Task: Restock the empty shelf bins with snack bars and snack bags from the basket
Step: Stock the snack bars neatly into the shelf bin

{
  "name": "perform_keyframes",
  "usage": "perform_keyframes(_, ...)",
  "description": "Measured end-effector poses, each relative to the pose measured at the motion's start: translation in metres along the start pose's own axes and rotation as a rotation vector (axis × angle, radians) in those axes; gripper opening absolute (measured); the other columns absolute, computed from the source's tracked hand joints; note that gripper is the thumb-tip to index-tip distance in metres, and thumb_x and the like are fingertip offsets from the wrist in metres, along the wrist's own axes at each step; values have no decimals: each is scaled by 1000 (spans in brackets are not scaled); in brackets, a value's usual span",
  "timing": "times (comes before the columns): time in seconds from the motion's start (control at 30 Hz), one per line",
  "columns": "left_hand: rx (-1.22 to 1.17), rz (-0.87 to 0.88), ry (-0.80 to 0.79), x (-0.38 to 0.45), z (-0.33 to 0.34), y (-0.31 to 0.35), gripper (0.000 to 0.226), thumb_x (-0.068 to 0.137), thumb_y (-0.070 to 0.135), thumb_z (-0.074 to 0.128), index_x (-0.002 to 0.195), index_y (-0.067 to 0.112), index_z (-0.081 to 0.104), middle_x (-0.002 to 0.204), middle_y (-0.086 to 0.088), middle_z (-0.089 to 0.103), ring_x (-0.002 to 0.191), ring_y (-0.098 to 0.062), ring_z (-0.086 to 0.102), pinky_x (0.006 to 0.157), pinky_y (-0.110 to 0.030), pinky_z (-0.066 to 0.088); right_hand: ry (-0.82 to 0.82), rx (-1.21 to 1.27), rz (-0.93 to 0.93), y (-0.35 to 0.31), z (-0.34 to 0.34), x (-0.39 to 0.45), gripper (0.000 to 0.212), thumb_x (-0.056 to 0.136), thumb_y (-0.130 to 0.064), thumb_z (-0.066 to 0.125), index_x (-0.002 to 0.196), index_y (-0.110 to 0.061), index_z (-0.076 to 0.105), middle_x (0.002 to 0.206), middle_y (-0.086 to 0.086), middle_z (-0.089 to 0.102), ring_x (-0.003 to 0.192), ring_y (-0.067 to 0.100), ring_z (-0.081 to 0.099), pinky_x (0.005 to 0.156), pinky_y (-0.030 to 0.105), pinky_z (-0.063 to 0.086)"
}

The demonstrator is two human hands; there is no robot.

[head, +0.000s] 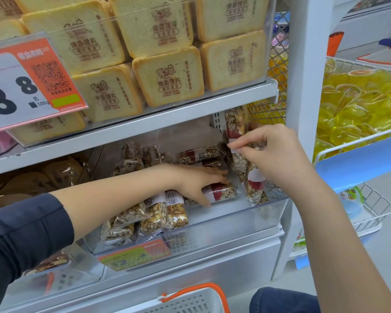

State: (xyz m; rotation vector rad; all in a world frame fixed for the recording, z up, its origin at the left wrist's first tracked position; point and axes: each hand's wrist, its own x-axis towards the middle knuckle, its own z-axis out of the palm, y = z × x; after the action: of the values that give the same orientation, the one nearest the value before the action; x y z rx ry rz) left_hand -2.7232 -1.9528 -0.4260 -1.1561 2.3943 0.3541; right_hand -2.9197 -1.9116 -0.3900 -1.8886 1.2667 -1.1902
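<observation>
**Both hands inside the clear snack-bar bin**

The clear bin [224, 220] sits under a white shelf [145, 129], so the hands work in the low gap between the bin's front lip and the shelf's underside. A white upright post [307, 64] closes off the right side. Bare bin floor shows along the front right, between the front wall and the bars.

The left hand [199, 179] reaches in from the left, fingers straight and laid flat on a red-banded bar [221, 193] lying on the bin floor. The right hand [273, 152] pinches the wrapper of an upright bar [253, 179] by the bin's right wall, thumb and fingertips curled on it. Another bar [235, 120] stands just behind.

The bars are nut-and-seed sticks in clear wrappers with red or white label bands; several white-banded bars [167, 211] lie at the front left, with more piled at the back.

Above, toast-shaped packs [167, 75] fill the upper bin, beside an orange price tag [32, 82]. A white basket with an orange handle [190, 299] sits below. Yellow jelly cups [359, 100] fill a wire rack on the right.
</observation>
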Motion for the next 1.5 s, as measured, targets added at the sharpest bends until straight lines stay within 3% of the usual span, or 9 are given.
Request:
perform_keyframes(0.17, -35, 26, 8, 4, 10, 1, 73, 90, 28, 62, 148, 11, 21, 156, -6, 21, 138, -23, 31, 111, -34, 30, 2, -15, 3, -1, 0, 1, 16, 82, -18, 72, 80, -33, 76, 92, -13, 72, 95, 2, 63, 89, 26, 51)
perform_keyframes(0.37, 2, -38, 77, 9, 10, 2, 73, 93, 29, 58, 150, 17, 15, 157, -3, 17, 132, -25, 38, 102, -40, 41, 4, -20, 2, -2, 0, -1, 15, 83, -18, 72, 82, -31, 76, 91, -14, 71, 93, 1, 62, 88, 22, 50)
perform_keyframes(0.63, -309, -63, -32, -3, 0, -5, 77, 90, 31, 62, 151, 26, 15, 160, 2, 2, 145, -13, 7, 111, -21, 9, 0, -19, -3, -1, 0, -1, 19, 82, -15, 72, 79, -33, 76, 90, -15, 72, 94, 2, 63, 89, 28, 51)
perform_keyframes(0.8, -811, -41, 302, -30, -22, 8, 66, 92, 36, 57, 148, 21, 25, 153, 8, 28, 137, -6, 32, 110, -21, 29, -2, 54, 4, -3, 2, -1, 19, 81, -13, 72, 79, -31, 76, 85, -19, 71, 87, -4, 64, 77, 12, 50)
perform_keyframes(0.9, -974, -25, 524, -39, -25, 27, 62, 85, 29, 69, 138, 16, 40, 138, 5, 50, 124, -5, 49, 105, -27, 41, -76, 153, -15, -6, 10, -1, 21, 78, -11, 75, 77, -32, 76, 82, -16, 73, 87, -2, 66, 79, 17, 51)
perform_keyframes(1.07, -950, -132, 686, -43, -19, 33, 52, 78, 30, 76, 121, 14, 53, 115, 2, 65, 105, -11, 62, 96, -36, 50, -108, 265, -20, -8, 11, -1, 29, 79, -2, 72, 72, -31, 73, 77, -17, 72, 77, -4, 65, 72, 11, 47)
perform_keyframes(1.2, -620, -291, 560, -61, -17, 25, 57, 76, 41, 75, 122, 21, 49, 110, 8, 58, 98, -10, 59, 81, -26, 51, 37, 191, 21, -1, 4, -3, 39, 81, 6, 62, 64, -28, 71, 74, 0, 71, 64, 9, 58, 62, 20, 48)
perform_keyframes(1.33, -98, -368, 384, -61, -17, 28, 54, 71, 52, 75, 102, 11, 56, 79, 4, 54, 73, -16, 54, 50, -26, 36, 134, 11, -81, -3, 4, -4, 42, 77, 11, 47, 68, -23, 71, 77, 3, 66, 65, 14, 54, 55, 8, 39)
perform_keyframes(1.5, -59, -234, 197, -41, -16, 37, 60, 69, 57, 74, 93, 4, 62, 66, -2, 52, 57, -17, 44, 46, -26, 29, 202, -116, -172, -2, 6, -2, 43, 76, 13, 45, 70, -22, 70, 77, 1, 63, 75, 13, 54, 64, 9, 37)
